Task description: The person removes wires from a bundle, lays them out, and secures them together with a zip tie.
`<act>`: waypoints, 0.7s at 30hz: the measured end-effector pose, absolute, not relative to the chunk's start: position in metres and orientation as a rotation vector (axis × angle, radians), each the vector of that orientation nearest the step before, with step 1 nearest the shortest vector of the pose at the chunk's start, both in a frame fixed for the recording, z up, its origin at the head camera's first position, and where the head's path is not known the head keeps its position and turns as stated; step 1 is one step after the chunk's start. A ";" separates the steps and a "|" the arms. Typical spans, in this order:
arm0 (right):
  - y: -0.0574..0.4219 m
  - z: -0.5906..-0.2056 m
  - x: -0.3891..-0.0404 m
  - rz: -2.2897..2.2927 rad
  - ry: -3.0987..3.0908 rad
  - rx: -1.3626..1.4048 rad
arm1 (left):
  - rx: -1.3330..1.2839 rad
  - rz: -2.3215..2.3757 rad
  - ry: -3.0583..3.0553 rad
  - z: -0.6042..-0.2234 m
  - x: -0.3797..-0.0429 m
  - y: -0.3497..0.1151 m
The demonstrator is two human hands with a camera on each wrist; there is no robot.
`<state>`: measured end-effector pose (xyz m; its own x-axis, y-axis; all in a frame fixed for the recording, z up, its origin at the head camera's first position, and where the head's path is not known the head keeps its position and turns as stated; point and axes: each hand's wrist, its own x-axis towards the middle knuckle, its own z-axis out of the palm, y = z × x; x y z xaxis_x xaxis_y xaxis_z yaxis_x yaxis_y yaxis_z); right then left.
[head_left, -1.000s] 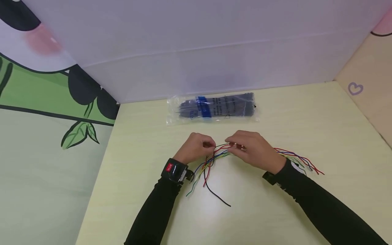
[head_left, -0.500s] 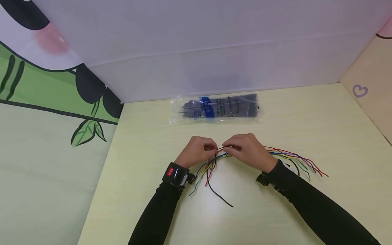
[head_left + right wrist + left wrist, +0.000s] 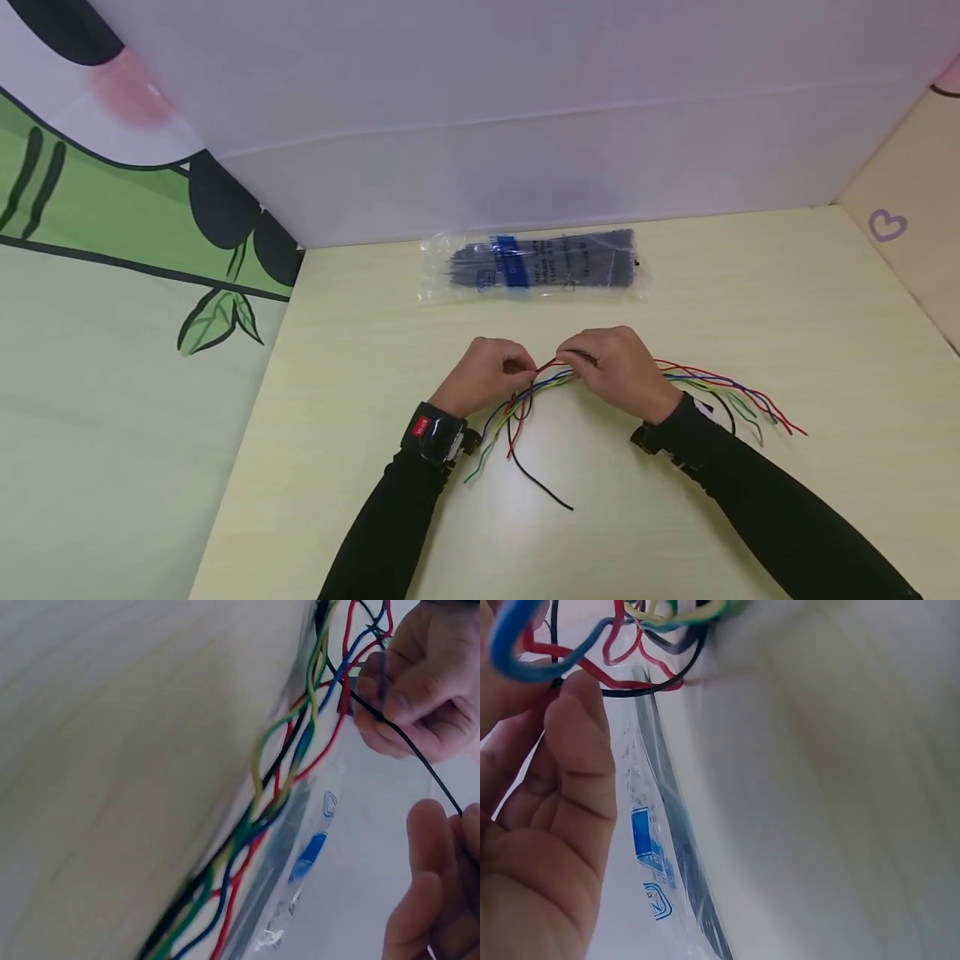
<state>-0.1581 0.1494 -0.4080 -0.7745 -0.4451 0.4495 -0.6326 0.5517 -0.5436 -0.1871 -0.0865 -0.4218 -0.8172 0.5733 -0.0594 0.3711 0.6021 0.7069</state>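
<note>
A loose bundle of thin coloured wires (image 3: 720, 381), red, blue, yellow, green and black, arcs across the pale table beneath both hands. My left hand (image 3: 487, 377) pinches a black wire (image 3: 417, 753) between thumb and forefinger; the left wrist view shows that wire coming out of the fingertips (image 3: 583, 694). To its right, my right hand (image 3: 621, 372) pinches the same black wire, which runs straight between the two hands in the right wrist view. The other wires pass below the fingers. One black wire end (image 3: 543, 487) trails toward the front of the table.
Behind the hands lies a clear plastic bag (image 3: 555, 260) of thin dark grey strips with a blue band. A pale wall (image 3: 525, 183) closes off the table's back edge. A printed panel (image 3: 135, 375) stands at the left, another (image 3: 907, 183) at the right.
My right hand's fingers, spread apart over the wires a second ago, have come together into a pinch. The hand moved in toward the left hand, then slightly back to the right.
</note>
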 end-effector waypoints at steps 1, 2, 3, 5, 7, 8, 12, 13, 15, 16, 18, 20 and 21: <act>0.151 -0.407 -0.158 1.034 -2.521 0.876 | 0.768 1.023 2.550 -0.421 -0.187 -0.087; 0.153 -0.405 -0.159 1.031 -2.512 0.852 | 0.762 1.016 2.550 -0.421 -0.187 -0.088; 0.154 -0.403 -0.159 1.034 -2.503 0.829 | 0.752 1.009 2.550 -0.420 -0.186 -0.089; 0.158 -0.399 -0.160 1.044 -2.494 0.795 | 0.741 1.001 2.549 -0.420 -0.186 -0.091; 0.161 -0.396 -0.161 1.046 -2.490 0.785 | 0.742 1.001 2.542 -0.420 -0.187 -0.091; 0.162 -0.395 -0.161 1.050 -2.488 0.787 | 0.745 1.003 2.540 -0.421 -0.187 -0.091; 0.166 -0.394 -0.162 1.073 -2.472 0.764 | 0.742 1.024 2.517 -0.419 -0.187 -0.091; 0.167 -0.394 -0.161 1.088 -2.472 0.750 | 0.735 1.032 2.508 -0.420 -0.187 -0.091; 0.169 -0.395 -0.160 1.120 -2.469 0.721 | 0.717 1.039 2.494 -0.420 -0.185 -0.092; 0.170 -0.395 -0.159 1.130 -2.467 0.711 | 0.707 1.038 2.488 -0.421 -0.185 -0.092; 0.172 -0.395 -0.159 1.157 -2.464 0.687 | 0.700 1.029 2.473 -0.423 -0.184 -0.093; 0.174 -0.394 -0.159 1.188 -2.451 0.654 | 0.683 1.001 2.466 -0.422 -0.184 -0.093; 0.176 -0.393 -0.160 1.201 -2.443 0.642 | 0.682 0.980 2.466 -0.422 -0.184 -0.092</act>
<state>-0.1599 0.1755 -0.3931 -0.8389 -0.2445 0.4863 -0.5344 0.5398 -0.6504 -0.1837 -0.0923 -0.4215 -0.8016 0.5699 -0.1806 0.2905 0.6353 0.7155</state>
